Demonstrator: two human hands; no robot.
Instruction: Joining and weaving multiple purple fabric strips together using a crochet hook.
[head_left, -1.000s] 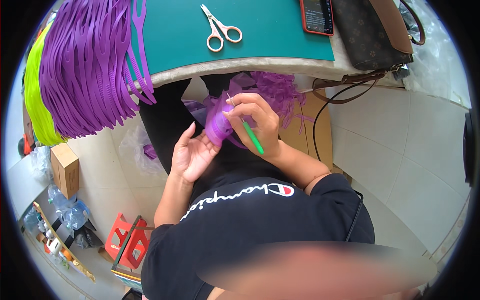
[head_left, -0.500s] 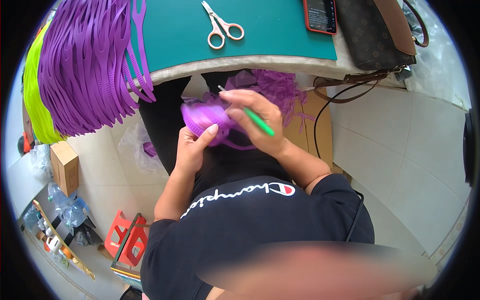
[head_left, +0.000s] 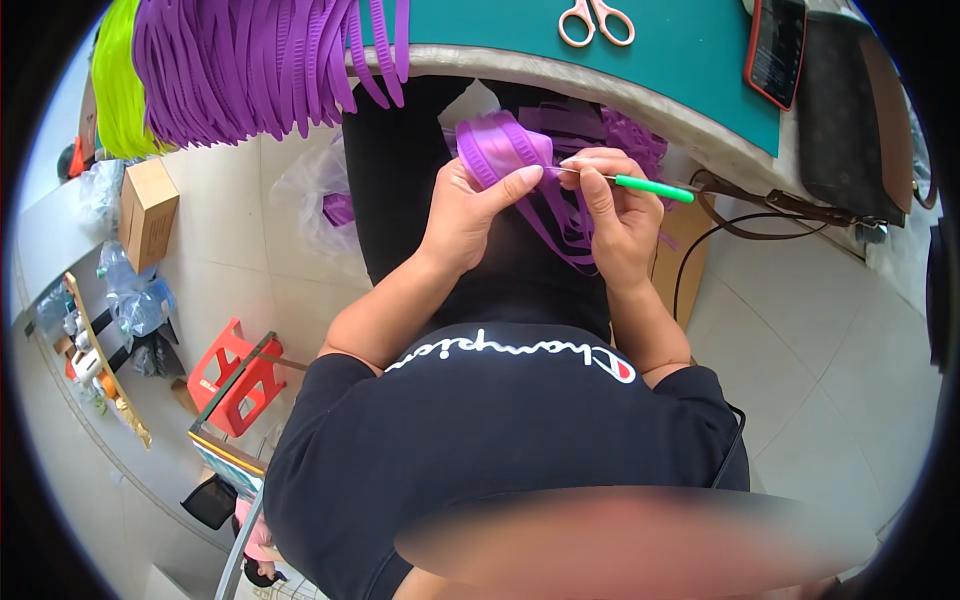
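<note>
My left hand [head_left: 468,212] pinches a purple ribbed rubber strap [head_left: 508,142], bent into a loop above my lap. A slim tool with a green handle [head_left: 655,188] and a thin metal shaft is gripped in my right hand [head_left: 622,215]. Its shaft points left, and the tip meets the strap's edge beside my left thumb; the exact contact is too small to make out. Thin purple strips [head_left: 562,228] hang below the strap between my hands. More purple scraps [head_left: 635,135] lie under the table edge.
Purple straps [head_left: 250,70] and yellow-green straps [head_left: 115,85] hang over the table's left edge. Pink-handled scissors [head_left: 596,22] and a phone [head_left: 775,55] rest on the green mat [head_left: 690,70]. A brown handbag [head_left: 850,120] sits at right. A cardboard box [head_left: 150,215] and red stool [head_left: 240,380] stand left.
The whole view has shifted, with the table further up and right. My right hand has brought the tool down from a raised tilt to nearly level, its tip now at the strap.
</note>
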